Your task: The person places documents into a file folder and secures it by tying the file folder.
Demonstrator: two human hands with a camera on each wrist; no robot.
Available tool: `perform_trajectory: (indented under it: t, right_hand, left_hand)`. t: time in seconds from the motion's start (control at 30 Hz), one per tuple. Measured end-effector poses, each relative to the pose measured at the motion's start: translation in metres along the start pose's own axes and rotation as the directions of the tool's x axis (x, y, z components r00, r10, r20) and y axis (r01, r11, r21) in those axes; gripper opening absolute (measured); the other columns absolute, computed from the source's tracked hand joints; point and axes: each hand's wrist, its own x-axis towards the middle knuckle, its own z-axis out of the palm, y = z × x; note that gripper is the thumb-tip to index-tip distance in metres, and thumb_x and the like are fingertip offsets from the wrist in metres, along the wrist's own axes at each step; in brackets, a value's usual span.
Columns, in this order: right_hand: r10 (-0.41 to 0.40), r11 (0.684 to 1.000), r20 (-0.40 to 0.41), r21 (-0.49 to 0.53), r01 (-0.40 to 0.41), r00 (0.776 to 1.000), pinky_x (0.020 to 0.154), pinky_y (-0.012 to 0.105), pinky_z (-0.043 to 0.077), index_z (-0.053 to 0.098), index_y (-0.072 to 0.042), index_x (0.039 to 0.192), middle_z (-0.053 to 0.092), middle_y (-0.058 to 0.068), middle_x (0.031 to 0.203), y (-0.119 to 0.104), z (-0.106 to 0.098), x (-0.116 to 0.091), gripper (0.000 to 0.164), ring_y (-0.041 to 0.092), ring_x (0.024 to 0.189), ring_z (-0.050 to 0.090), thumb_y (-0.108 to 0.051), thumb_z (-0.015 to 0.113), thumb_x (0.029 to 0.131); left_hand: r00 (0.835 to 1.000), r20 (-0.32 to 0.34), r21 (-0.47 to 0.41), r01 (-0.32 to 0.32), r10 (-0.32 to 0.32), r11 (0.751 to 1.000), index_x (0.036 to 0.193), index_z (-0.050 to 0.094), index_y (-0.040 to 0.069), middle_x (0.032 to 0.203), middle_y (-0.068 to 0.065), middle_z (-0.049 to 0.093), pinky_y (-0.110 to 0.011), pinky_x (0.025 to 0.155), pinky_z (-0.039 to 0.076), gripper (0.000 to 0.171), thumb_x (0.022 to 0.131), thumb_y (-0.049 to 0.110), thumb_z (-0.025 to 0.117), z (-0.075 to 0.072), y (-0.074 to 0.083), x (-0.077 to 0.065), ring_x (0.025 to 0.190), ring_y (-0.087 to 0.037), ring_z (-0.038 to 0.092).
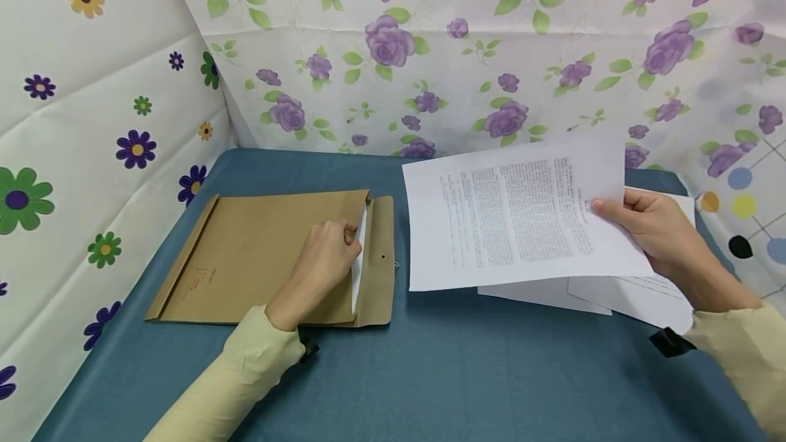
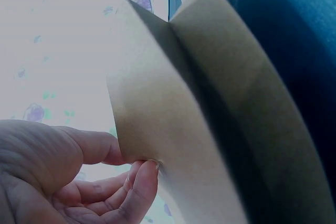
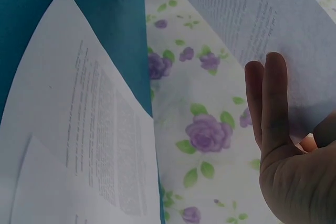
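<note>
Blue tabletop beneath folder, floral backdrop

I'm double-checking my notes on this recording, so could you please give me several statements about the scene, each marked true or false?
1. The right hand holds printed paper. True.
2. The left hand lies flat on the tablecloth. False: it pinches the edge of the brown folder.
3. White paper shows in the folder's opening. True.
4. The tablecloth is red. False: it is blue.
5. Other sheets lie on the table near the right hand. True.
</note>
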Motion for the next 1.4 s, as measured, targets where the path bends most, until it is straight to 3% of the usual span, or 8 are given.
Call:
perform_trajectory:
  t: [0.4, 0.53, 0.63, 0.77, 1.13, 1.4]
  right_hand:
    - [-0.025, 0.998, -0.008, 0.06, 0.025, 1.0, 0.062, 0.035, 0.06, 0.075, -0.021, 0.115, 0.077, -0.005, 0.104, 0.01, 0.036, 0.003, 0.018, 0.018, 0.081, 0.076, -0.026, 0.073, 0.098]
    - [-0.011, 0.997, -0.018, 0.08, 0.012, 1.0, 0.065, 0.035, 0.061, 0.071, -0.013, 0.125, 0.076, -0.006, 0.107, 0.014, 0.05, 0.004, 0.032, 0.017, 0.085, 0.076, -0.028, 0.073, 0.097]
    - [-0.005, 0.995, -0.004, 0.099, 0.005, 1.0, 0.066, 0.035, 0.061, 0.061, -0.001, 0.135, 0.075, -0.005, 0.108, 0.016, 0.058, 0.004, 0.047, 0.018, 0.087, 0.076, -0.026, 0.073, 0.098]
    - [0.004, 0.994, 0.013, 0.106, -0.005, 1.0, 0.066, 0.035, 0.061, 0.056, 0.003, 0.137, 0.076, -0.004, 0.108, 0.017, 0.067, 0.002, 0.051, 0.018, 0.088, 0.076, -0.027, 0.071, 0.099]
    - [0.017, 0.995, 0.043, 0.095, -0.021, 0.999, 0.069, 0.041, 0.061, 0.05, 0.004, 0.145, 0.076, -0.003, 0.113, 0.02, 0.081, -0.004, 0.057, 0.023, 0.092, 0.076, -0.028, 0.068, 0.101]
    - [0.029, 0.992, 0.047, 0.122, -0.034, 0.998, 0.069, 0.041, 0.061, 0.05, 0.004, 0.144, 0.076, -0.002, 0.111, 0.024, 0.09, -0.008, 0.055, 0.024, 0.092, 0.076, -0.028, 0.067, 0.102]
  left_hand:
    - [1.0, -0.015, -0.001, -0.002, 0.002, 1.0, 0.114, 0.073, -0.009, 0.092, -0.015, 0.072, -0.03, 0.059, 0.05, 0.026, 0.09, -0.003, 0.064, 0.002, 0.0, 0.001, 0.07, -0.02, 0.06]
    - [1.0, -0.007, -0.01, 0.0, 0.0, 1.0, 0.115, 0.073, -0.009, 0.091, -0.014, 0.072, -0.029, 0.059, 0.047, 0.027, 0.09, -0.003, 0.062, 0.002, 0.0, 0.001, 0.069, -0.02, 0.058]
    - [1.0, 0.001, -0.015, 0.002, -0.002, 1.0, 0.116, 0.072, -0.008, 0.092, -0.014, 0.072, -0.029, 0.058, 0.045, 0.028, 0.091, -0.003, 0.062, 0.002, 0.0, 0.001, 0.068, -0.019, 0.057]
    - [1.0, 0.013, -0.026, 0.012, -0.012, 1.0, 0.118, 0.072, -0.008, 0.095, -0.014, 0.072, -0.028, 0.058, 0.044, 0.029, 0.091, -0.001, 0.062, 0.002, 0.0, 0.001, 0.068, -0.019, 0.056]
    - [0.999, 0.021, -0.063, 0.029, -0.028, 0.998, 0.119, 0.071, -0.008, 0.086, -0.011, 0.067, -0.028, 0.055, 0.038, 0.03, 0.092, -0.003, 0.059, 0.0, 0.0, -0.001, 0.06, -0.017, 0.049]
    - [0.999, 0.011, -0.052, 0.031, -0.03, 0.998, 0.117, 0.071, -0.008, 0.089, -0.012, 0.068, -0.028, 0.056, 0.039, 0.028, 0.092, -0.002, 0.061, 0.0, -0.001, -0.001, 0.062, -0.018, 0.051]
